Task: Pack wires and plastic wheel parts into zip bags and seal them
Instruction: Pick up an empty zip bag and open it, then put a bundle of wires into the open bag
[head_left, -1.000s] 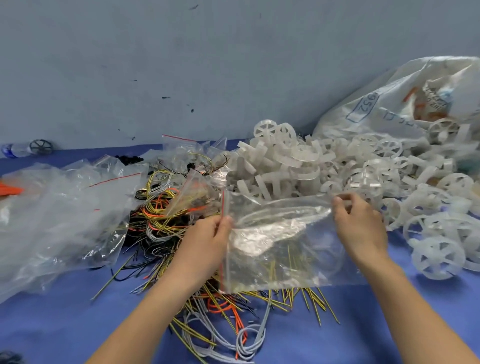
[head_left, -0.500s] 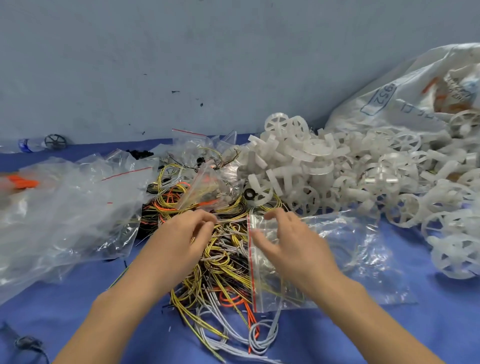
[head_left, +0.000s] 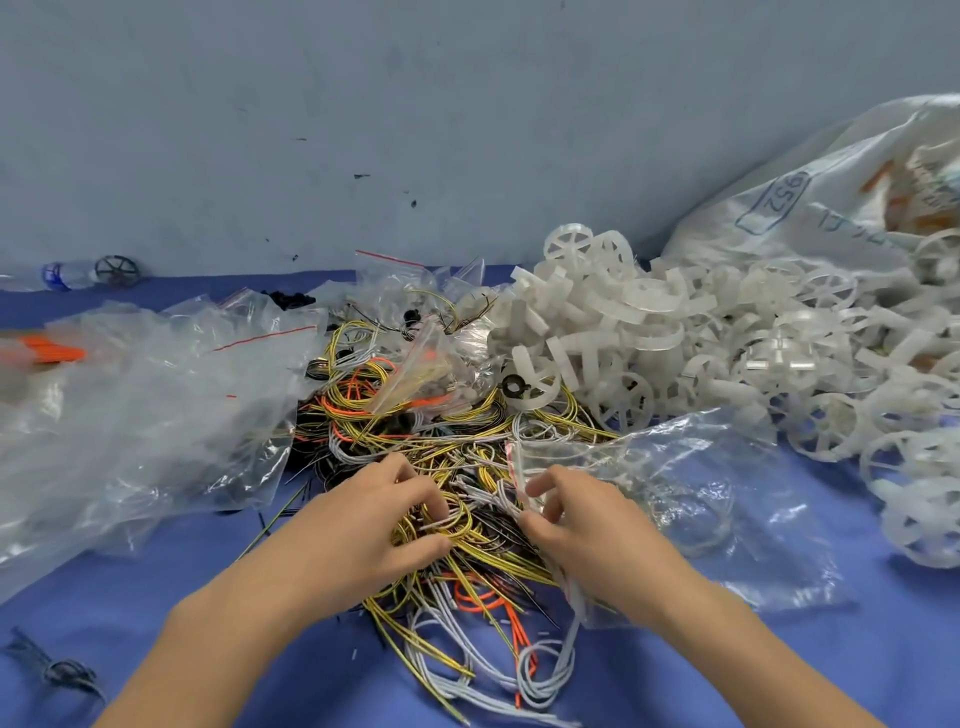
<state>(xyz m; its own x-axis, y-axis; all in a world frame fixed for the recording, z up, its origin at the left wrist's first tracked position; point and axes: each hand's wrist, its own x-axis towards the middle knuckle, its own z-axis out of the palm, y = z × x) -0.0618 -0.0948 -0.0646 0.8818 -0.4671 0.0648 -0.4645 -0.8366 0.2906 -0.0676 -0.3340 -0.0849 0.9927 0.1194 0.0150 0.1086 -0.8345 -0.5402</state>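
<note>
A tangled heap of yellow, white, orange and black wires (head_left: 447, 447) lies in the middle of the blue table. My left hand (head_left: 363, 525) is sunk into it, fingers curled round a loop of yellow and white wires. My right hand (head_left: 587, 530) pinches the red-striped mouth of a clear zip bag (head_left: 717, 499), which lies flat to the right over the wires' edge. A big pile of white plastic wheel parts (head_left: 701, 353) fills the right side behind the bag.
A heap of clear zip bags (head_left: 130, 415) covers the left. A large printed plastic sack (head_left: 841, 208) leans on the grey wall at far right. A small bag with wires (head_left: 426, 374) sits on the wire heap. A dark wire bundle (head_left: 57, 670) lies at lower left.
The bag went from held up between both hands to lying on the table. My left hand let go of it and dug into the wires; my right hand moved to the bag's mouth.
</note>
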